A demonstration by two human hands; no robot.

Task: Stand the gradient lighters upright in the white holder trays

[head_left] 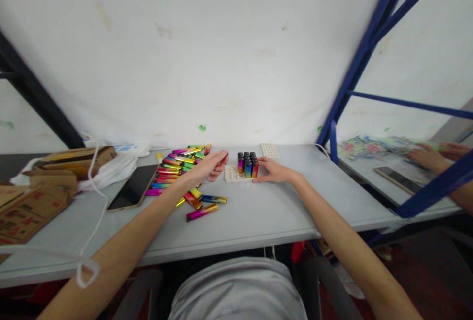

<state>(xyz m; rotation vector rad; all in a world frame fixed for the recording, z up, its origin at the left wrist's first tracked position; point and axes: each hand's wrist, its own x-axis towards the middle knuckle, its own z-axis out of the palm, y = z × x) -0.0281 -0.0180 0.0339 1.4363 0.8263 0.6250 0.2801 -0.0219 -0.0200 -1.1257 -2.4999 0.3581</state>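
Note:
My left hand (214, 164) is closed, with its fingers curled round a shiny reddish tube (226, 156) that is mostly hidden. It hovers at the left of a white holed tray (232, 174). Several metallic rainbow tubes (248, 166) with black tops stand upright in the tray's right part; holes show on its left. My right hand (274, 169) grips the tray's right side, thumb at the front corner and fingers beside the standing tubes. Under and beyond my left forearm lies a loose pile of similar tubes (168, 172), with a pink-gold tube (202, 212) nearest the front.
A second white holed tray (270, 150) lies by the wall. Left are a dark phone (133, 188), opened cardboard boxes (33, 206) and a white cable (96, 182). A blue metal frame (354, 73) stands right; beyond it are another person's hands (430, 157) and a phone (398, 179).

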